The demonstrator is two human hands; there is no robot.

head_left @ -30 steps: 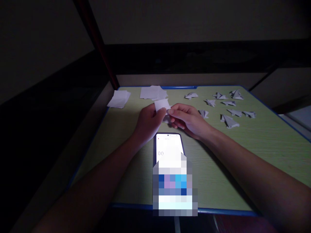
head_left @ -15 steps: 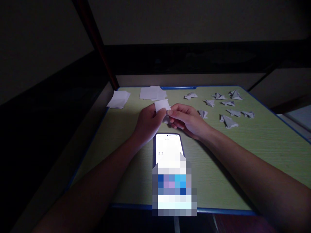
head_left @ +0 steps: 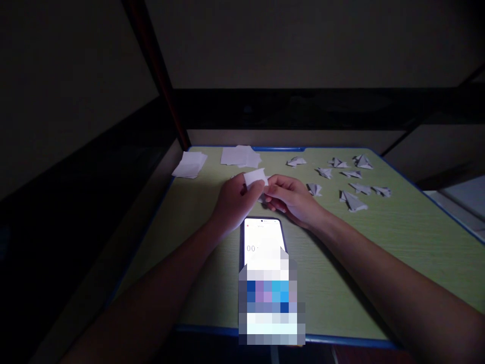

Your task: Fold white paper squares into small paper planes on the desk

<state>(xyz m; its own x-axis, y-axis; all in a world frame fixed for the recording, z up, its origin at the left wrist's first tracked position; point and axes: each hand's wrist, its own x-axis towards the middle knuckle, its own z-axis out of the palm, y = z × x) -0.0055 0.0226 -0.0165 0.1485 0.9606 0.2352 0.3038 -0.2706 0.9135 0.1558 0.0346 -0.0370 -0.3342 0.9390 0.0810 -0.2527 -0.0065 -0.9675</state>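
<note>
A small sheet of white paper (head_left: 255,177) is pinched between my two hands above the middle of the table. My left hand (head_left: 237,202) grips it with the thumb lying across its lower part. At the paper's right edge, my right hand (head_left: 290,197) holds on with thumb and fingertips. Part of the paper shows below the thumbs, and the fingers behind it are hidden. Just under my hands lies a phone (head_left: 264,240) with a lit screen, much of it pixelated.
Several folded paper shapes (head_left: 353,201) lie on the right of the green table (head_left: 397,263). Stacks of white paper sheets stand at the back left (head_left: 189,165) and back middle (head_left: 240,156). A blue rim (head_left: 341,339) borders the table; dark walls rise behind and left.
The view has tilted up a little, so everything sits lower in the picture. Both hands keep hold of the paper, which is slightly more tilted, with the left thumb further over it.
</note>
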